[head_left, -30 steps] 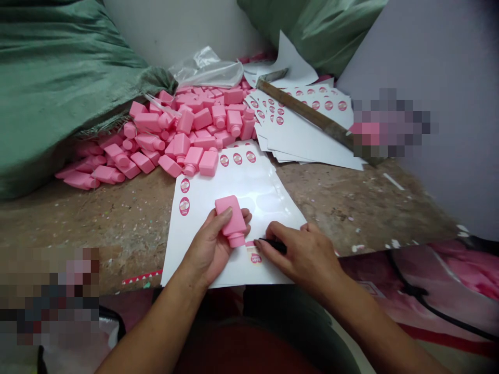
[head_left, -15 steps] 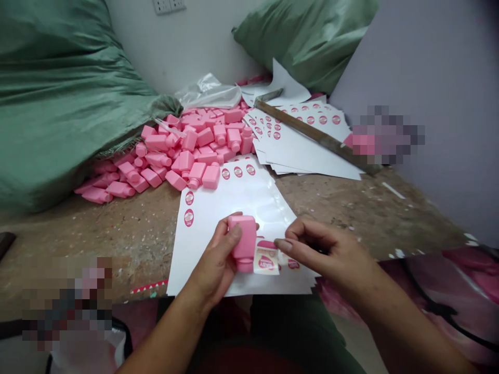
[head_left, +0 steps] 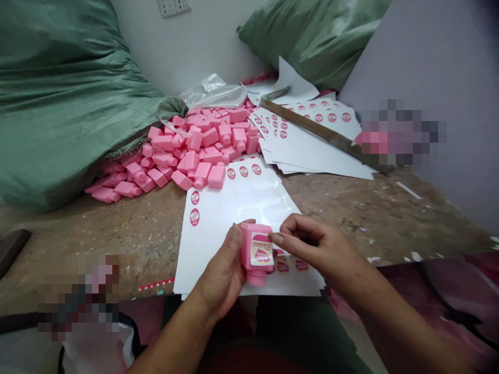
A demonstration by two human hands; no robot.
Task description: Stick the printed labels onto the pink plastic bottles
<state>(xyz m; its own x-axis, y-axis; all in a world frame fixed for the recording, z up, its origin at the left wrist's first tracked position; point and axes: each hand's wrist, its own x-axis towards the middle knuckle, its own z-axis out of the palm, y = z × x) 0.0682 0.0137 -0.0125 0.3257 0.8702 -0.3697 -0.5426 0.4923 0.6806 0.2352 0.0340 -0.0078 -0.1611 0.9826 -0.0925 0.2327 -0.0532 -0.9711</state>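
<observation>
Pink bottle (head_left: pixel 255 254), held over the near edge of the label sheet (head_left: pixel 222 218): left hand (head_left: pixel 222 267), fingers clamped around it; right hand (head_left: pixel 323 246), fingers together, just beside its label (head_left: pixel 261 249). Risk: a slip could crease the label.

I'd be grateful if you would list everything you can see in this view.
held bottle: one, pink, in the left hand
label: one, cream and pink, on the held bottle
loose bottles: many, pink, heaped against the left sack
sticker sheet: one, white with pink stickers, under the hands
stacked sticker sheets: several, white with pink stickers, back right
wooden-handled tool: one, brown, lying on the stacked sticker sheets
sacks: two, green, back left and back centre-right
plastic bag: one, see-through, behind the loose bottles
wall socket: one, white, on the wall
work surface: one, brown and stained, under everything
left hand: gripping the held bottle
right hand: fingers at the bottle's top edge
</observation>
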